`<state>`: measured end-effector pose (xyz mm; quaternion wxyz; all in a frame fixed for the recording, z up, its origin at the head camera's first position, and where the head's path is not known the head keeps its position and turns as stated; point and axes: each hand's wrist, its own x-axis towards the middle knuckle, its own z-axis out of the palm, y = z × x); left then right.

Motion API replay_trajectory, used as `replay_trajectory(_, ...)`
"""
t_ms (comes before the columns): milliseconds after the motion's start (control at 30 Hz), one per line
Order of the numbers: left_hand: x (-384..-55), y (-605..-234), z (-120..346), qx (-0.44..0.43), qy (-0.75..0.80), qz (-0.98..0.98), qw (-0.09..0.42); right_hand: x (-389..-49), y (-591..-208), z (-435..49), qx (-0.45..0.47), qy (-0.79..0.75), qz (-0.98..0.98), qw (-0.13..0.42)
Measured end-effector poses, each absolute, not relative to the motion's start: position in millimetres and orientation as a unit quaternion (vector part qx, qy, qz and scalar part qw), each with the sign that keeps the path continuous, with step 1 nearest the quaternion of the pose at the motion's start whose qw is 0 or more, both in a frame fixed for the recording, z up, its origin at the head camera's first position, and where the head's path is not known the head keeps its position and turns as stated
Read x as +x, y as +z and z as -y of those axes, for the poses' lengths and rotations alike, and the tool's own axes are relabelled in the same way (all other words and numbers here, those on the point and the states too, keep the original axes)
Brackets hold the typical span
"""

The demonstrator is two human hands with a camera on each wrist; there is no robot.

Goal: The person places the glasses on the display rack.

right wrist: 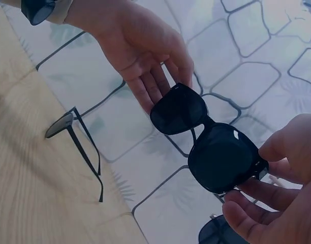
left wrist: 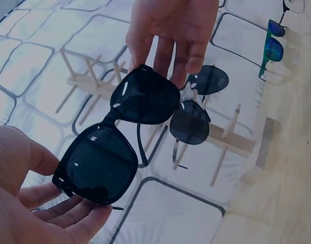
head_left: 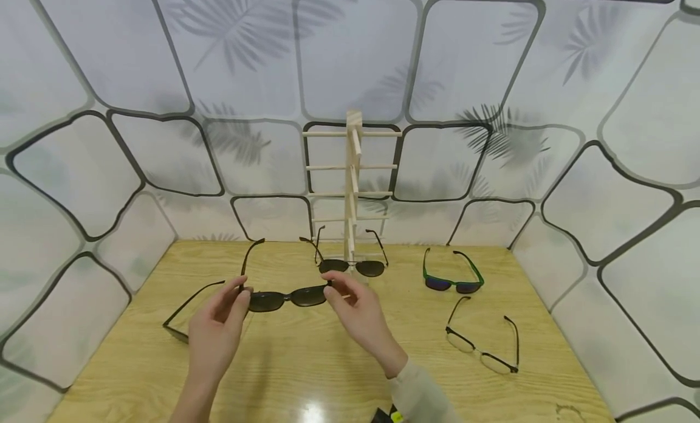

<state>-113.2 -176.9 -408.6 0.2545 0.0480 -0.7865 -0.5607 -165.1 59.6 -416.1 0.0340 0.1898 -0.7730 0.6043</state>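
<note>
Both hands hold a pair of black sunglasses [head_left: 288, 298] up above the table, lenses toward me and temples pointing away. My left hand [head_left: 217, 332] pinches the left end of the frame, thumb in front. At the other end, the thumb and fingers of my right hand [head_left: 361, 316] grip the corner. The left wrist view shows the dark lenses [left wrist: 102, 165] close up, with the hinge corners between the fingers. Just behind them, aviator-style sunglasses [head_left: 370, 268] sit low at the wooden rack [head_left: 352, 186], partly overlapped by my right hand in the head view.
Green-framed sunglasses [head_left: 452, 284] and half-rim eyeglasses [head_left: 481, 352] lie on the right of the wooden table [head_left: 306, 374]. Another dark pair of glasses [head_left: 177, 333] lies at the left, partly behind my left hand. Patterned walls [head_left: 355, 58] enclose the back and sides.
</note>
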Motion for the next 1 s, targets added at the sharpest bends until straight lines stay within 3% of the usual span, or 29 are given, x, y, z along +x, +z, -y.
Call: replay_trajectory(1000,-153.5,-381.1,125.3,-0.084,-0.619,0.745,0.232,-167.5,-386.9,-118.4,0.152,0.605,0.769,0.141)
